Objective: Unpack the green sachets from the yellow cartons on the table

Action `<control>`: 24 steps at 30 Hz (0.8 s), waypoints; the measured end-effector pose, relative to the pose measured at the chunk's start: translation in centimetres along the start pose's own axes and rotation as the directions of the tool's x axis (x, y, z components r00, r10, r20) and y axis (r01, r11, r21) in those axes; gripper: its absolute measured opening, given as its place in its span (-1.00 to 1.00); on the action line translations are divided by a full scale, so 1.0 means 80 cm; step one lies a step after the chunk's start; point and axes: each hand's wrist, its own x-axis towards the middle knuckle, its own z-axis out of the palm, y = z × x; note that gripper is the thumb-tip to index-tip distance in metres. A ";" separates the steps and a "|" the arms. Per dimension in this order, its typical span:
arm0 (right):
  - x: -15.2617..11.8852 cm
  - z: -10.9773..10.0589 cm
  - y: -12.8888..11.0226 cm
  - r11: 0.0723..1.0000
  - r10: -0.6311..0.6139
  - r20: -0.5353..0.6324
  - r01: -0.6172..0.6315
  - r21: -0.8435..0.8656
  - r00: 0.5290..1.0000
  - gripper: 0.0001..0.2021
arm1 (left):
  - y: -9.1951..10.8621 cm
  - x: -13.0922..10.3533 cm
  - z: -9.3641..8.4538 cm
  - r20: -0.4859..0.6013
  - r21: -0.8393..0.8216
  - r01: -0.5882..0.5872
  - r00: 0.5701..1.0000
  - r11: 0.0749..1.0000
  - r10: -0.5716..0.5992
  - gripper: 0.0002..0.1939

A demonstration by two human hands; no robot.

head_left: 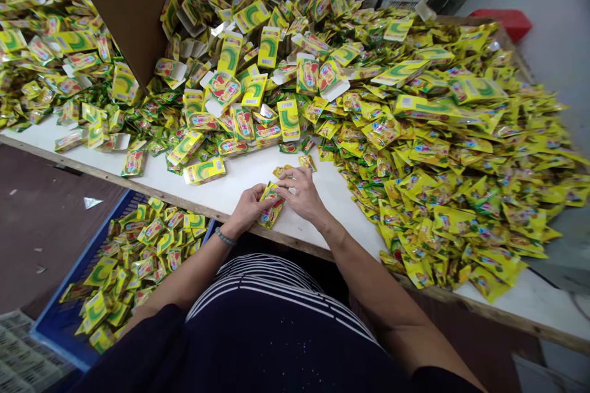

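Near the front edge of the white table, a small yellow and green printed carton (269, 214) stands tilted between my two hands. My left hand (249, 207), with a beaded bracelet at the wrist, grips it from the left side. Curled over its upper right end, my right hand (302, 195) has thumb and fingers pressed at the top. Whether the end flap is open is hidden by the fingers. Just beyond the fingers lie two small yellow sachets, one of them a sachet (307, 163) to the right.
Yellow cartons (249, 89) are heaped behind my hands, and a big pile of yellow sachets (452, 184) fills the right. A brown cardboard panel (133, 6) stands at the left. A blue crate (59, 313) of cartons sits below the table's wooden edge (184, 201).
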 end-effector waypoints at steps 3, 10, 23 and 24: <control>0.000 0.000 0.002 1.000 0.011 0.011 -0.011 0.029 1.000 -0.93 | 0.001 -0.001 -0.001 -0.010 -0.004 0.013 1.000 1.000 -0.013 -0.53; -0.004 0.004 0.003 0.998 0.040 0.091 -0.043 0.034 0.995 -0.83 | 0.004 -0.002 -0.006 0.031 -0.030 0.014 0.999 0.999 -0.013 -0.52; -0.004 0.011 -0.007 0.998 0.035 0.086 -0.039 0.041 0.996 -0.87 | 0.007 -0.011 -0.032 0.090 0.015 -0.034 0.995 0.999 0.032 -0.45; -0.004 0.011 -0.006 0.998 0.037 0.085 -0.040 0.040 0.996 -0.85 | 0.008 -0.013 -0.034 0.103 0.032 -0.035 0.994 0.999 0.031 -0.44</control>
